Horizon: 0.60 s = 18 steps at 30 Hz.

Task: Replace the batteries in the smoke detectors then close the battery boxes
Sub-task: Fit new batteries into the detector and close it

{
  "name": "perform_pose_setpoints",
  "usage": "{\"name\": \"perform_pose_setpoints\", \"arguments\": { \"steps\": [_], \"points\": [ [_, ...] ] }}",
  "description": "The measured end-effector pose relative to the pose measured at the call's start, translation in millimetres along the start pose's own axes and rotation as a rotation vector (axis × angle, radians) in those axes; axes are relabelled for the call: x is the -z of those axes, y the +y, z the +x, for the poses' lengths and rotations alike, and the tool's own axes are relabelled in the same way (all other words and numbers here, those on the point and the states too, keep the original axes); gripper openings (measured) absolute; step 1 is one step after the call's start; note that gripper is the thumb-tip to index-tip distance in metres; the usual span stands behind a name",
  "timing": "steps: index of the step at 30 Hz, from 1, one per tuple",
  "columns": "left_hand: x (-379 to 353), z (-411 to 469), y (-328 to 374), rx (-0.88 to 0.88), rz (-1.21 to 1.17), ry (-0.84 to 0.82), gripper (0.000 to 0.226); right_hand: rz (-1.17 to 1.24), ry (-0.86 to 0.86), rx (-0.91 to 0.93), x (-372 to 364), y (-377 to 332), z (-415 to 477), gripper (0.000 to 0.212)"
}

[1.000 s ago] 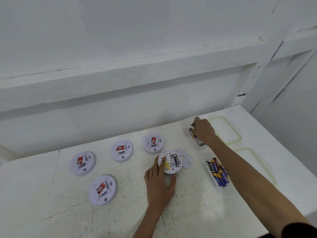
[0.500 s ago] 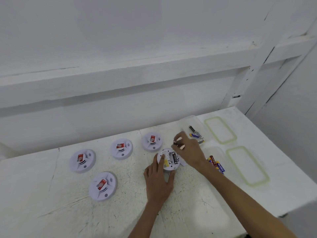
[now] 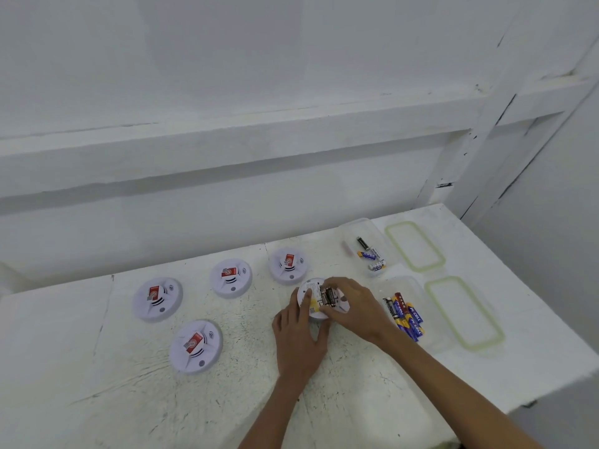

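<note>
Five round plastic smoke detectors on a scuffed white table (image 3: pixel 97 400).

Four lie face up with red stickers; the fifth, the open detector (image 3: pixel 311 299), lies on its back at the table's middle. Left hand (image 3: pixel 299 338) rests flat against its rim, fingers spread, gripping nothing. Right hand (image 3: pixel 355 307) pinches a dark battery (image 3: pixel 330 296) over the open compartment. Two clear tubs hold spare batteries (image 3: pixel 405 315) to the right.

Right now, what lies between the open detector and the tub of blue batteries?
In the head view, only the right hand, reaching across to the open detector from beside the tub.
</note>
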<state>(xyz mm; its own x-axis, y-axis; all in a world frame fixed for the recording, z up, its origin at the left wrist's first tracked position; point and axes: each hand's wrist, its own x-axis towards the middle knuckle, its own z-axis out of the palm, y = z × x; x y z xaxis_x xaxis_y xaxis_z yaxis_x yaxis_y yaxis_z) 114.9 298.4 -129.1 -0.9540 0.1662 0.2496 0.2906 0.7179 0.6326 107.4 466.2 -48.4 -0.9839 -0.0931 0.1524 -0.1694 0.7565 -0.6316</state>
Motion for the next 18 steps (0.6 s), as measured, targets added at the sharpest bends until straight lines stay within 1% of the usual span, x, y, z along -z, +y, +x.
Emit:
{"name": "perform_pose_setpoints", "arguments": {
  "steps": [2,4,6,8,10,14,18],
  "points": [
    [-1,0,-1,0.001,0.001,0.000,0.075,0.044,0.005,0.009,2,1,4,0.050],
    [-2,0,-2,-0.001,0.003,0.000,0.075,0.034,-0.020,-0.009,2,6,8,0.057],
    [-2,0,-2,0.003,0.005,-0.001,0.074,0.023,-0.069,-0.080,3,10,14,0.063],
    [-1,0,-1,0.000,0.005,-0.001,0.074,0.093,-0.147,-0.194,5,11,21,0.067],
    [-1,0,-1,-0.007,0.005,-0.007,0.074,0.138,-0.200,-0.254,6,12,27,0.070],
    [-1,1,-1,-0.003,-0.005,-0.015,0.074,0.056,-0.210,-0.221,4,14,33,0.063],
    [-2,1,0,0.002,-0.004,-0.018,0.073,0.065,-0.172,-0.209,2,16,33,0.058]
  ]
}}
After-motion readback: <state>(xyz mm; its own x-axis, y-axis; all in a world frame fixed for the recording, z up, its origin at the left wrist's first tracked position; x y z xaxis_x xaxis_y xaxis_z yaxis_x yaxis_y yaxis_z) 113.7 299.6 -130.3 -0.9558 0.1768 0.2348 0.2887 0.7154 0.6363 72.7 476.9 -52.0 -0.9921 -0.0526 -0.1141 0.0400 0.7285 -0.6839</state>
